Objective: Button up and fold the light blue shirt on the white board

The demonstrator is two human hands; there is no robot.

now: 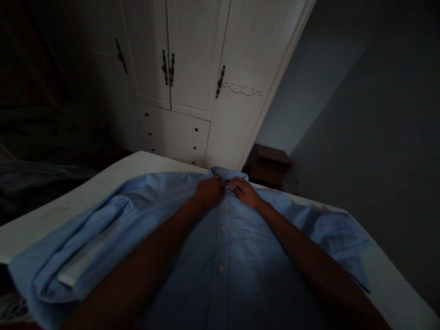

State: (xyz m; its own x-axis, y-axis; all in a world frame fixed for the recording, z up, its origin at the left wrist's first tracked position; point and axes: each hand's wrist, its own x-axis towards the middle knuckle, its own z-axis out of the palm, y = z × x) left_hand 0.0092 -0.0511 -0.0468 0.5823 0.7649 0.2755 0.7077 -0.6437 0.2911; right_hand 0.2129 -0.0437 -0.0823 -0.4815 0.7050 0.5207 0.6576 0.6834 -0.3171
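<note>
I note the blue shirt (256,256) spread front-up on the white table (147,160), likely for access. Left hand (210,190) and right hand (245,191), fingers narrow, pinch cloth at far collar (229,173), seemingly steadying it.

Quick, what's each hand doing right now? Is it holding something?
Left hand: fingers bent, on the blue shirt by its collar; can't tell if gripping.
Right hand: fingers bent there too; too dark to tell.
</note>
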